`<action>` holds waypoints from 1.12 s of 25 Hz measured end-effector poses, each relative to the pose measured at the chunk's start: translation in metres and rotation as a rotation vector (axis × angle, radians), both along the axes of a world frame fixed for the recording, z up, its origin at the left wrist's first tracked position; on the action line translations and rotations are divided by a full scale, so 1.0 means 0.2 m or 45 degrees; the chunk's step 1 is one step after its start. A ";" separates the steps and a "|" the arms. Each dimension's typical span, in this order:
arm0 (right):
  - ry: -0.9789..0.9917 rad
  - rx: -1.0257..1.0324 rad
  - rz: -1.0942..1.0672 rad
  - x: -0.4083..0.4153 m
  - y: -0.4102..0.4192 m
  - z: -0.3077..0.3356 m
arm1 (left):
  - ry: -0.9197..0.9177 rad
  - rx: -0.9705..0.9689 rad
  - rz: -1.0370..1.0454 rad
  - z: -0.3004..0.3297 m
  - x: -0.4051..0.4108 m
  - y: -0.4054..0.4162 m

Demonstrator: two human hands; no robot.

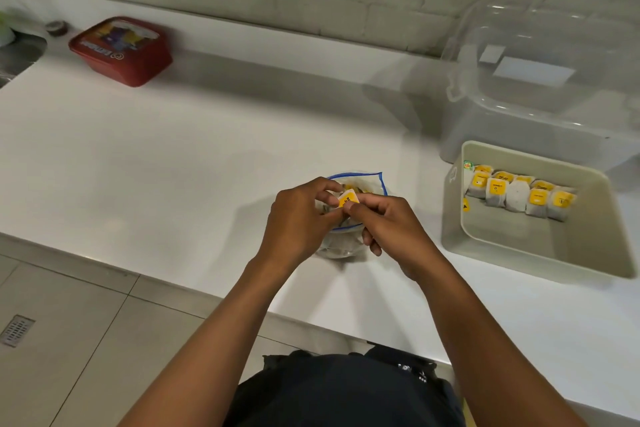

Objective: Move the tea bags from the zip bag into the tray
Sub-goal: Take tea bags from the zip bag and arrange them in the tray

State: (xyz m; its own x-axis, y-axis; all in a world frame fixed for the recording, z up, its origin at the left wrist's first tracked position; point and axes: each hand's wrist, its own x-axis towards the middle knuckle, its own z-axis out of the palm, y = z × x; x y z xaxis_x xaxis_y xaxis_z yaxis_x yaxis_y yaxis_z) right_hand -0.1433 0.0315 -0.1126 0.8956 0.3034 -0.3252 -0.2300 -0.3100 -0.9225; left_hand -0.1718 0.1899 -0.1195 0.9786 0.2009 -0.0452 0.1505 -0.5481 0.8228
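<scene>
Near the front edge of the worktop (pixel 173 156), about midway along it, the zip bag (pixel 356 180) stands with its blue-rimmed mouth open toward the wall. Both hands meet over that mouth. The left hand (pixel 298 222) and the right hand (pixel 384 222) each have fingers curled, and together they pinch one tea bag (pixel 347 199) by its yellow tag, held just above the opening. More tea bags show dimly through the clear plastic below.

The tray (pixel 620 253) sits toward the right edge of the worktop, well apart from the zip bag. A row of tea bags (pixel 519 196) already stands along its far wall, tags up; the near part of the tray floor is bare, so the task looks partly done.

To do this step well, I would lift the pinched tea bag straight up so its string does not snag others, keep one hand on the zip bag so it does not tip, and set the tea bag upright beside the row rather than dropping it.

A clear lidded container (pixel 554 80) stands behind the tray, and a red box (pixel 121 52) lies near the far left corner.
</scene>
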 end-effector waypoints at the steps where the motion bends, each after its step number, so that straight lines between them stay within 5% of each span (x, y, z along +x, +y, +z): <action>1: -0.024 -0.007 -0.052 0.00 0.00 0.00 | -0.017 -0.018 -0.005 0.00 0.00 0.00; 4: -0.301 -0.258 -0.033 0.03 -0.02 0.02 | -0.110 0.004 -0.078 0.02 0.01 0.02; 8: -0.646 -0.593 0.173 0.08 -0.01 0.06 | -0.274 0.400 -0.308 0.07 0.06 0.07; 13: -0.631 -0.511 -0.015 0.15 -0.05 0.08 | -0.331 0.636 -0.204 0.07 0.11 0.14; 20: -0.717 -1.385 0.281 0.09 0.04 -0.09 | -0.382 0.747 -0.067 -0.01 0.07 0.12; 28: -0.686 -1.424 0.145 0.11 0.14 -0.14 | -0.373 0.707 -0.201 -0.02 0.06 0.14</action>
State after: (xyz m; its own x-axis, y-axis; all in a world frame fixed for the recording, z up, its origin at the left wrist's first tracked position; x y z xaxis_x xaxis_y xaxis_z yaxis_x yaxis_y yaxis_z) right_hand -0.1217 0.0604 -0.1409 0.9818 0.1815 -0.0551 0.1748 -0.9786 -0.1084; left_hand -0.1604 0.2188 -0.1241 0.9543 -0.0297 0.2973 -0.1543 -0.9011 0.4053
